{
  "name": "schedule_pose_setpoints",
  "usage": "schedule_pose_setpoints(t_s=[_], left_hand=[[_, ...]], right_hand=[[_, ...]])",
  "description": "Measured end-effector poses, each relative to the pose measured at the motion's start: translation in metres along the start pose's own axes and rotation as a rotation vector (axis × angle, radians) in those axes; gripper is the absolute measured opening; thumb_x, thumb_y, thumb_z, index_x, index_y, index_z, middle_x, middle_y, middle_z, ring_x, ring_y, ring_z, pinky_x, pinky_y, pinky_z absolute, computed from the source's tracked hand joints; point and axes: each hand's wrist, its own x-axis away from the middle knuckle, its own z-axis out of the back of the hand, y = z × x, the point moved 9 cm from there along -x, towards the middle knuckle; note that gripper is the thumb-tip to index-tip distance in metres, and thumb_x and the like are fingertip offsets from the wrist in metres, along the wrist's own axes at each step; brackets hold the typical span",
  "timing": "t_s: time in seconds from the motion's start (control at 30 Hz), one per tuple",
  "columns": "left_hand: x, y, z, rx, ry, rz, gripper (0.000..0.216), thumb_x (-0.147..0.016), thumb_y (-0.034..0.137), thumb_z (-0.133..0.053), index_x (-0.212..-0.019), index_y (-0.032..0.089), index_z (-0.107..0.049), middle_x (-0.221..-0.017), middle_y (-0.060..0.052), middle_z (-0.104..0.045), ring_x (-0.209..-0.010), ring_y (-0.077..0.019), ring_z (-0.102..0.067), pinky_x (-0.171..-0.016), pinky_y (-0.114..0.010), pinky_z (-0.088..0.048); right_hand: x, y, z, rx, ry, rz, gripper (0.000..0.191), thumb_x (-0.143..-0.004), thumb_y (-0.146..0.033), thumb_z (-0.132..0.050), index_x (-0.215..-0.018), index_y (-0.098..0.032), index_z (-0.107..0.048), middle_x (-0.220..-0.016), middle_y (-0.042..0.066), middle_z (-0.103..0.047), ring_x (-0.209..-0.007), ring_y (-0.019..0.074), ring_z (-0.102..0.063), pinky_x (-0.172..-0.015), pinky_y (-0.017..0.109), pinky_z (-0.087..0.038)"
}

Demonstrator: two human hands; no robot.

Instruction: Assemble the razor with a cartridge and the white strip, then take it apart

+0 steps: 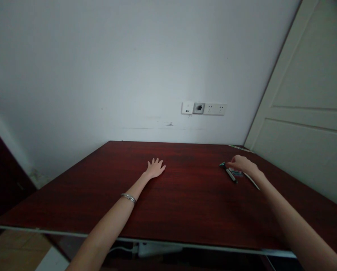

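My left hand (155, 168) lies palm down on the dark red tabletop (182, 203), its fingers spread and nothing in it. A silver bracelet (128, 197) circles that wrist. Over at the right, my right hand (244, 164) is bent down with its fingers curled together; their tips are partly hidden. Just left of it is what looks like a razor (231, 175), with a dark head and a grey handle. The thumb is close to the razor's neck; contact is unclear. Under the hand shows a clear plastic piece (236, 172), and beside the wrist a thin white strip (252, 181).
White wall sockets (215, 109) sit above the table's back edge. A pale panelled door (306, 124) stands along the right side. Below the front edge are a white box-like object (157, 249) and a white cable (120, 248). A dark piece of furniture (4, 169) stands at left.
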Motion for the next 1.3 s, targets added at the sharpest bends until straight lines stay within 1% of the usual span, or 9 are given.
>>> schedule_pose_setpoints(t_s=[0.1, 0.23, 0.33, 0.5, 0.73, 0.87, 1.0, 1.17, 1.3], left_hand=[[-0.001, 0.000, -0.001, -0.005, -0.003, 0.005, 0.064, -0.085, 0.053, -0.021, -0.135, 0.014, -0.031, -0.144, -0.018, -0.020, -0.131, -0.0385, -0.014, -0.099, -0.059, -0.014], [-0.003, -0.001, -0.001, -0.020, 0.011, 0.012, 0.063, -0.085, 0.051, -0.022, -0.135, 0.014, -0.032, -0.144, -0.018, -0.021, -0.131, -0.0392, -0.015, -0.098, -0.060, -0.014], [-0.004, -0.001, -0.002, -0.013, 0.004, 0.012, 0.063, -0.085, 0.052, -0.022, -0.135, 0.014, -0.031, -0.144, -0.017, -0.021, -0.131, -0.0387, -0.014, -0.099, -0.060, -0.014], [-0.004, -0.002, -0.003, -0.006, -0.010, 0.017, 0.065, -0.085, 0.053, -0.021, -0.136, 0.015, -0.031, -0.145, -0.017, -0.020, -0.132, -0.0381, -0.013, -0.099, -0.060, -0.013], [-0.004, -0.002, -0.001, 0.029, 0.011, 0.043, 0.059, -0.085, 0.050, -0.028, -0.132, 0.016, -0.037, -0.143, -0.015, -0.024, -0.131, -0.0374, -0.015, -0.100, -0.060, -0.014], [-0.002, 0.019, 0.022, 0.160, 0.153, 0.027, 0.041, -0.083, 0.042, -0.041, -0.112, 0.017, -0.057, -0.133, -0.013, -0.043, -0.128, -0.0335, -0.027, -0.100, -0.056, -0.020], [0.003, 0.064, 0.056, 0.517, 0.284, -0.122, 0.028, -0.081, 0.032, -0.048, -0.092, 0.016, -0.067, -0.099, -0.008, -0.067, -0.095, -0.0198, -0.059, -0.088, -0.031, -0.042], [0.018, 0.111, 0.088, 0.672, 0.365, -0.202, 0.030, -0.076, 0.038, -0.054, -0.079, 0.013, -0.071, -0.081, -0.008, -0.070, -0.077, -0.0182, -0.063, -0.074, -0.027, -0.044], [0.026, 0.126, 0.097, 0.688, 0.373, -0.205, 0.040, -0.074, 0.047, -0.053, -0.075, 0.012, -0.072, -0.074, -0.008, -0.070, -0.071, -0.0186, -0.062, -0.066, -0.026, -0.042]], right_hand=[[0.002, 0.018, -0.023, 0.056, -0.141, 0.036, 0.040, -0.078, -0.048, -0.046, -0.073, -0.013, -0.064, -0.068, 0.013, -0.066, -0.060, 0.0211, -0.063, -0.055, 0.028, -0.043], [0.006, 0.017, -0.038, 0.180, -0.093, 0.112, 0.045, -0.082, -0.051, -0.039, -0.081, -0.013, -0.064, -0.089, 0.018, -0.065, -0.082, 0.0281, -0.063, -0.064, 0.033, -0.045], [0.010, 0.014, -0.047, 0.210, -0.108, 0.114, 0.047, -0.083, -0.052, -0.036, -0.086, -0.014, -0.064, -0.094, 0.017, -0.064, -0.086, 0.0292, -0.062, -0.066, 0.035, -0.045], [0.016, 0.012, -0.048, 0.229, -0.123, 0.079, 0.046, -0.084, -0.050, -0.035, -0.091, -0.014, -0.063, -0.098, 0.018, -0.062, -0.088, 0.0296, -0.061, -0.068, 0.038, -0.045], [0.024, -0.003, -0.039, 0.147, -0.073, 0.115, 0.044, -0.086, -0.046, -0.033, -0.078, -0.014, -0.062, -0.088, 0.016, -0.064, -0.079, 0.0261, -0.062, -0.061, 0.030, -0.042], [0.035, -0.036, -0.019, 0.020, 0.074, 0.172, 0.044, -0.086, -0.046, -0.034, -0.068, -0.016, -0.060, -0.074, 0.011, -0.065, -0.070, 0.0207, -0.062, -0.058, 0.025, -0.037], [0.054, -0.084, 0.007, -0.051, 0.247, 0.180, 0.044, -0.086, -0.049, -0.034, -0.066, -0.018, -0.058, -0.067, 0.008, -0.065, -0.068, 0.0193, -0.061, -0.055, 0.023, -0.033], [0.086, -0.151, 0.023, -0.082, 0.353, 0.298, 0.043, -0.087, -0.050, -0.033, -0.068, -0.019, -0.057, -0.066, 0.007, -0.064, -0.065, 0.0184, -0.061, -0.053, 0.023, -0.031], [0.107, -0.186, 0.023, -0.027, 0.363, 0.347, 0.041, -0.087, -0.048, -0.033, -0.075, -0.018, -0.058, -0.071, 0.009, -0.065, -0.066, 0.0201, -0.062, -0.054, 0.023, -0.032]])
